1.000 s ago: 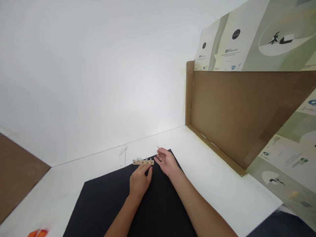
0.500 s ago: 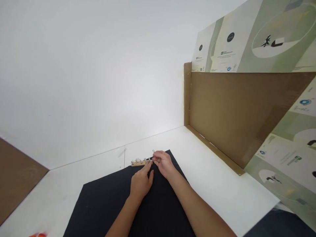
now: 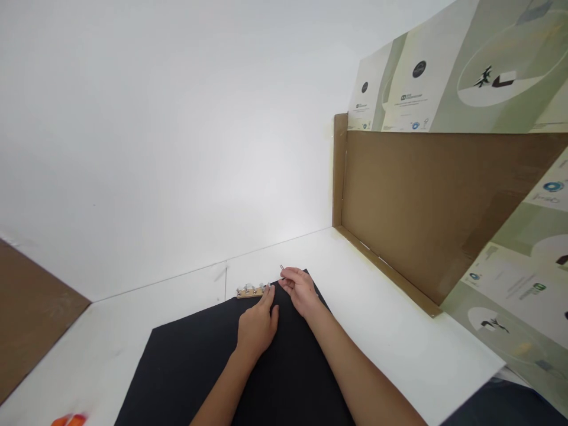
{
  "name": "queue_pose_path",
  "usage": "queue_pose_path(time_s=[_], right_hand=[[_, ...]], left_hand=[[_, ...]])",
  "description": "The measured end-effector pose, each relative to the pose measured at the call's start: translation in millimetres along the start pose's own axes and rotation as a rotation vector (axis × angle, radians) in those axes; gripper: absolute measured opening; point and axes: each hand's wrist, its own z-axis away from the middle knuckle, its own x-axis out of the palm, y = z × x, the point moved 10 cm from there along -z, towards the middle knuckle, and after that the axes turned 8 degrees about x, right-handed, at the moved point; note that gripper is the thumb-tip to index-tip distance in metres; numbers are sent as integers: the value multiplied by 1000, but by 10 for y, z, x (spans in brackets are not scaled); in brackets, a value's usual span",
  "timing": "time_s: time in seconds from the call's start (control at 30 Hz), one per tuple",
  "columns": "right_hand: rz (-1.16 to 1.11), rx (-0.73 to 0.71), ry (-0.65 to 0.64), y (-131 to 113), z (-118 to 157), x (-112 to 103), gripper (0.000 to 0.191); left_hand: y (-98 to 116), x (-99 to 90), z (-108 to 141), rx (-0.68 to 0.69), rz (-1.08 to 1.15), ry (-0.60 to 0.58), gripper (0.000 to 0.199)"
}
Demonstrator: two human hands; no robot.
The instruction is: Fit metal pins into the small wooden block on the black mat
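The little wooden strip (image 3: 247, 293) lay at the far edge of the black mat (image 3: 190, 355), carrying a row of small shiny fittings (image 3: 254, 290) that I couldn't make out closely from where I stood. The left hand (image 3: 257, 325) had its fingers stretched over the strip's right end, laid close together rather than wrapped round it, with the thumb off to the side; I took that for steadying, since so light a piece would probably skid. Just beside it, the right hand (image 3: 298, 289) pinched a slim metal piece (image 3: 281, 267) between thumb and fingertips, its end poking up clear of them, perhaps held so for fine control. The mat's dark surface likely made small parts easier to see than the white tabletop (image 3: 377, 313) around it. Farther out stood a brown cardboard panel (image 3: 421, 195) on the right, and something orange (image 3: 68, 420) sat at the near left.
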Motion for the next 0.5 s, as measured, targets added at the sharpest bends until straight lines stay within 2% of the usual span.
queue_pose_path(time_s=[0.3, 0.5], right_hand=[[-19, 5, 46, -20, -49, -86, 20], [-16, 6, 51, -20, -61, -103, 20]], left_hand=[[-156, -18, -19, -93, 188, 15, 47], [-210, -72, -13, -96, 302, 115, 37]])
